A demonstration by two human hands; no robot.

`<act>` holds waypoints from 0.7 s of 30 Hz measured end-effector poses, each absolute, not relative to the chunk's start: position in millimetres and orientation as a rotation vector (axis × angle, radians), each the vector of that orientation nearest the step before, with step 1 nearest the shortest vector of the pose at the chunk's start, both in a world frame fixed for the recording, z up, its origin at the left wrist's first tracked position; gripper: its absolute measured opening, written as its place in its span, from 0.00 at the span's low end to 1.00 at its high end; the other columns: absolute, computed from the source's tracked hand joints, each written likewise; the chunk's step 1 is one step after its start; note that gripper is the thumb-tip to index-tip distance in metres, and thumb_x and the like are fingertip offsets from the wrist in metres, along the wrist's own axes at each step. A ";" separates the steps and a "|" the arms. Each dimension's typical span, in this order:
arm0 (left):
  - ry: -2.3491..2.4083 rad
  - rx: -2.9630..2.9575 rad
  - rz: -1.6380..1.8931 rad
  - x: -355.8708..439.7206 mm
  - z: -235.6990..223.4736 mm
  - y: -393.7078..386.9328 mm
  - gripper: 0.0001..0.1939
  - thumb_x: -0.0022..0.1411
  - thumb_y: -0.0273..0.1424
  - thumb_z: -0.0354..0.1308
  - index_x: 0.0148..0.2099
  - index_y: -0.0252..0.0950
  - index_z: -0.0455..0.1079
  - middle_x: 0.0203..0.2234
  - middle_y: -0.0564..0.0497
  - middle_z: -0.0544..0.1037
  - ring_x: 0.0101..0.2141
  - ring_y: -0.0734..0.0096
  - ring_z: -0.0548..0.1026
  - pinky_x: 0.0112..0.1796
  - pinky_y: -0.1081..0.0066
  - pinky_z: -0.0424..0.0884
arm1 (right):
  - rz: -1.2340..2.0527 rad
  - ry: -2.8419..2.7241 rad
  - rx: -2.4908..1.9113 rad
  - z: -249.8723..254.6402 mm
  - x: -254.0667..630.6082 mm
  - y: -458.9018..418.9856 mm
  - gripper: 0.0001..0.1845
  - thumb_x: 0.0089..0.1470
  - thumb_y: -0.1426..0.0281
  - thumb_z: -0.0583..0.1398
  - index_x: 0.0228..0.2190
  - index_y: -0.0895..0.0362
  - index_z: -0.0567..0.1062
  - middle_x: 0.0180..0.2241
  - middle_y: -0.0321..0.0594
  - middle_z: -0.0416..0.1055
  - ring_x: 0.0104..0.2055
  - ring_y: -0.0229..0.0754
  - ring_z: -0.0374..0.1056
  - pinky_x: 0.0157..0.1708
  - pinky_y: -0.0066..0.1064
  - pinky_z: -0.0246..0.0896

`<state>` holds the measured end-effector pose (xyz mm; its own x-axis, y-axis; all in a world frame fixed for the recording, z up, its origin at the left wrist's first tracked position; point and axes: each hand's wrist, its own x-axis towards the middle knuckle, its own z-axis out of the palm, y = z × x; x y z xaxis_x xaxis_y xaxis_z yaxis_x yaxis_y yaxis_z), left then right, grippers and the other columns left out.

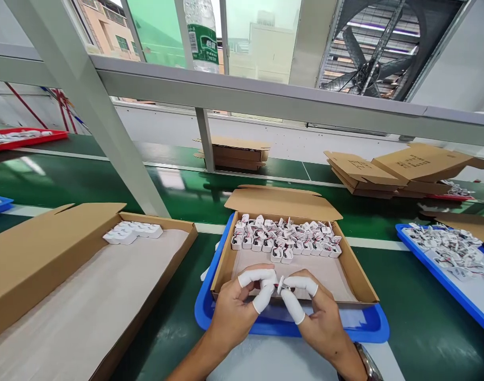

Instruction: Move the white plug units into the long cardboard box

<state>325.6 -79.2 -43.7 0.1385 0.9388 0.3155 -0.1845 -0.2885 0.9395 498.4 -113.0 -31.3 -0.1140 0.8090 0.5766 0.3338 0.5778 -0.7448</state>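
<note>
My left hand [239, 304] and my right hand [319, 312] meet over the near side of an open cardboard box [361, 291], with white finger cots on thumbs and index fingers. Between the fingertips is a small white plastic part [280, 284] with a bit of metal beside it, pinched by my right hand. The fingers of my left hand are closed too, and what they hold is mostly hidden. Behind the hands, rows of small white housings with red and dark wires [285, 238] stand on the box's paper lining.
A blue tray [204, 312] lies under the box. At left, a larger cardboard box [178, 248] holds several white pieces [133, 232]. Another blue tray [444, 288] of wired parts is at right. A metal frame bar [265, 95] crosses above, carrying a water bottle [202, 37].
</note>
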 end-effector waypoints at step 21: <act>0.684 1.324 1.178 313.5 -49.0 -72.3 0.17 0.62 0.32 0.66 0.53 0.39 0.79 0.50 0.46 0.83 0.48 0.56 0.82 0.51 0.61 0.80 | -0.242 -2.116 -0.801 -48.0 507.9 -109.7 0.31 0.55 0.89 0.57 0.59 0.66 0.68 0.47 0.59 0.74 0.54 0.56 0.68 0.48 0.50 0.75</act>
